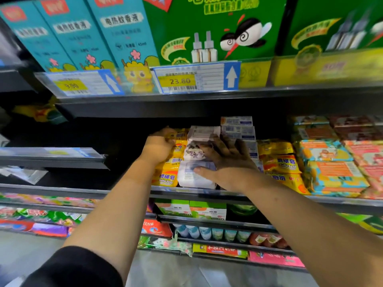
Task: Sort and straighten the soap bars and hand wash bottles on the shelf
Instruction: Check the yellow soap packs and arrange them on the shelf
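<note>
1. Head view: both hands are reached into the middle shelf (182, 192). A row of yellow soap bars (165, 178) lies there, touching a row of white soap bars (193, 180) on its right, and both rows run from the near lip toward the dark far back.
2. A far yellow bar is pinched at its top edge by the curled fingers and thumb of the left hand (160, 146).
3. The right hand (228, 160) is laid open on the white row with fingers spread. Its thumb is pressed on the nearest pack, and nothing is enclosed.
4. The white packs lie tilted and uneven. If they are pushed too hard from the right, the yellow row could be skewed.
5. The nearest packs rest at the lip and could be tipped off by any pull toward it.
6. The boxed soaps (237, 129) stacked just beyond the right hand could be toppled if knocked by its fingers.
</note>
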